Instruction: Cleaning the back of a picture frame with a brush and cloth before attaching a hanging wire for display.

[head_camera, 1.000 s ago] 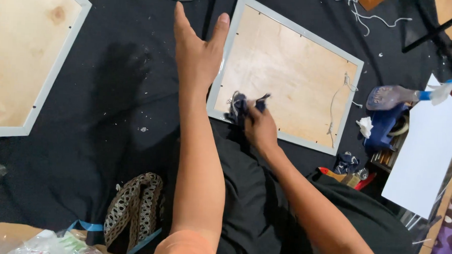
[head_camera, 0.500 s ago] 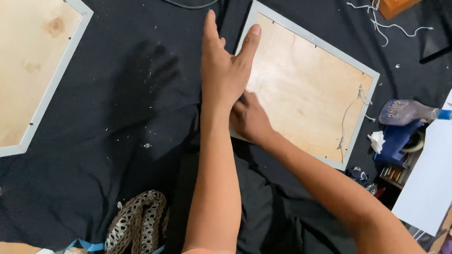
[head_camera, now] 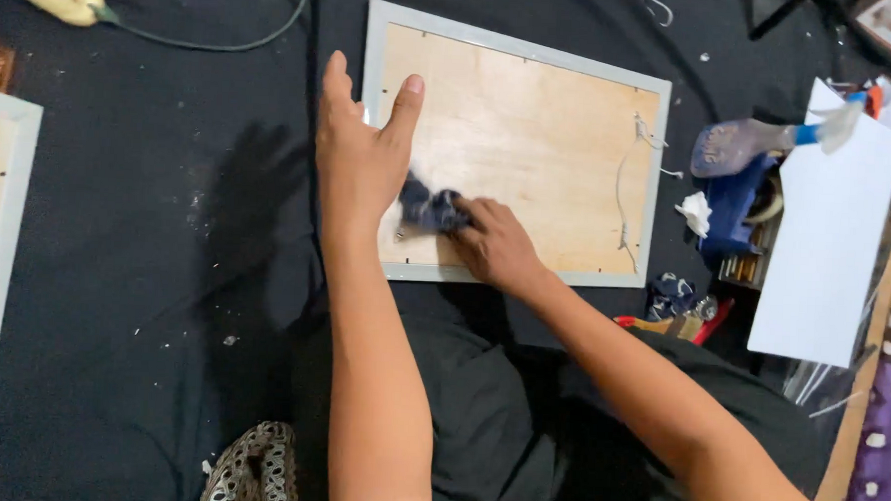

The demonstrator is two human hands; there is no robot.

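Black cloth [head_camera: 139,269] covers the floor, with little white crumbs all over it. On it lies a picture frame [head_camera: 513,144], face down, so its pale wooden back [head_camera: 528,135] shows inside a grey rim.

The left hand [head_camera: 360,164] lies flat and open on the frame's near left edge, holding nothing, just pressing down. The right hand [head_camera: 490,244] has its fingers closed tight on a small dark rag [head_camera: 429,208], and the rag is touching the wood near the bottom left corner, right beside the left thumb.

What could go wrong? If the left hand lets up, I think the frame could slide on the soft cloth when the rag pushes. A thin white string [head_camera: 625,188] hangs loose along the right side of the back, so a long wipe that way could catch it and tug it. The rag could also snag on the tiny pins near the rim. A blue tool [head_camera: 739,177] and a white sheet [head_camera: 826,234] sit just beside the frame, so a wide elbow could knock them.
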